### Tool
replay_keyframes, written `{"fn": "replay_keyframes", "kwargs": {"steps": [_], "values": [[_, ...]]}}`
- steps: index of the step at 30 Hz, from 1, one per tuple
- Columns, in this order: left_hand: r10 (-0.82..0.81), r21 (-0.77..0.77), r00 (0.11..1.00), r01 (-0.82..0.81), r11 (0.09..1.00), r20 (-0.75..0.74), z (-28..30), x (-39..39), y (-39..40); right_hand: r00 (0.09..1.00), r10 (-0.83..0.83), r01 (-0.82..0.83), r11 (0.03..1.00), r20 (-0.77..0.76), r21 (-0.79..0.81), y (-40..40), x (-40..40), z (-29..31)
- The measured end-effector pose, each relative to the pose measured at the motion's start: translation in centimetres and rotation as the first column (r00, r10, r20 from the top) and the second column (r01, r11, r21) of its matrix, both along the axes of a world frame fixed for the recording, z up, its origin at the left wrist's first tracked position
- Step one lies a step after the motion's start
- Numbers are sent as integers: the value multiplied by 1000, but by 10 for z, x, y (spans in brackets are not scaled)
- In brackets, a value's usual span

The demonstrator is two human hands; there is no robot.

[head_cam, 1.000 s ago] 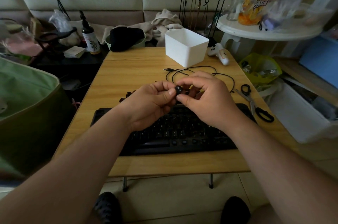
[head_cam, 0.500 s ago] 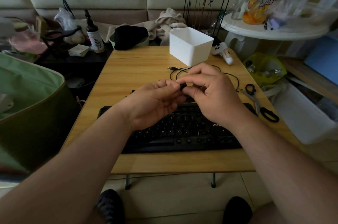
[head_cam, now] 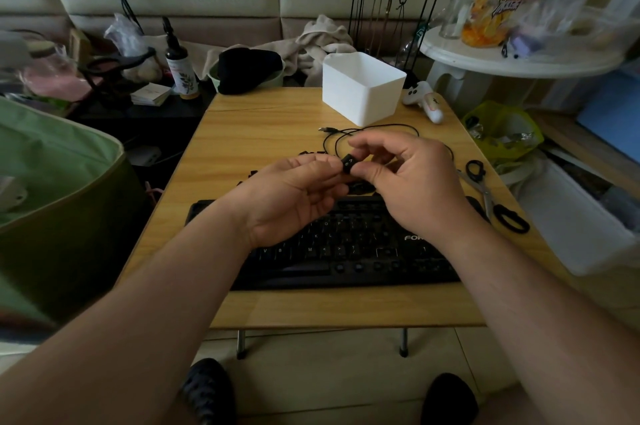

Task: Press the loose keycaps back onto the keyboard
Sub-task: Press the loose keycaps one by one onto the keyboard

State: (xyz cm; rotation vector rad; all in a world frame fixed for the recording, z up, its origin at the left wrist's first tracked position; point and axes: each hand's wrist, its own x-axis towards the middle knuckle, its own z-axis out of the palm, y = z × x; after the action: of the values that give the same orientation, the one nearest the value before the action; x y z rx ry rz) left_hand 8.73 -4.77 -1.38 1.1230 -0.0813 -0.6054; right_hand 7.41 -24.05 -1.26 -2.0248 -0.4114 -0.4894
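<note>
Table (head_cam: 263, 119): we are looking down on a wooden top carrying everything below.
Keyboard (head_cam: 349, 251): we are seeing it lying with its long axis running 9 to 3 o'clock, at the near edge of the table, directly beneath both hands; several sockets in its bottom row look bare.
Left hand (head_cam: 294, 196): we are pinching one side of the keycap with its fingertips, the other fingers curled.
Right hand (head_cam: 412, 182): we are pinching the opposite side of the same cap between thumb and forefinger.
Loose keycaps (head_cam: 360, 187): we are glimpsing dark pieces on the table just beyond the keyboard's far edge, partly hidden by the hands.
Keycap (head_cam: 348, 162): we are holding it in the air between both hands, legend up; the keyboard lies at 6 o'clock from it, so we judge the coming move to be downward and toward us, both hands equally near.
</note>
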Motion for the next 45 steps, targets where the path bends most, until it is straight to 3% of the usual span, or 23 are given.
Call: {"fn": "replay_keyframes", "kwargs": {"steps": [9, 21, 26, 32, 40, 45], "values": [[-1, 25, 1000, 1, 1000, 5, 0, -1, -6, 1000, 0, 0, 1000, -13, -3, -5, -4, 0], [-8, 59, 1000, 7, 998, 3, -2, 2, -13, 1000, 12, -8, 989, 28, -151, -15, -6, -1], [-30, 113, 997, 22, 993, 67, -9, 4, -15, 1000, -23, 21, 980, -7, -196, -15, -10, -4], [24, 83, 996, -32, 996, 89, -11, 5, -17, 999, -47, 44, 985, -10, -169, -16, -11, -7], [-19, 112, 996, 9, 994, 89, -12, 6, -19, 999, -11, 21, 977, 51, -210, -17, -14, -9], [-65, 122, 994, 54, 991, 82, -13, 4, -20, 988, -101, 119, 979, 113, -167, -18, -14, -10]]}}
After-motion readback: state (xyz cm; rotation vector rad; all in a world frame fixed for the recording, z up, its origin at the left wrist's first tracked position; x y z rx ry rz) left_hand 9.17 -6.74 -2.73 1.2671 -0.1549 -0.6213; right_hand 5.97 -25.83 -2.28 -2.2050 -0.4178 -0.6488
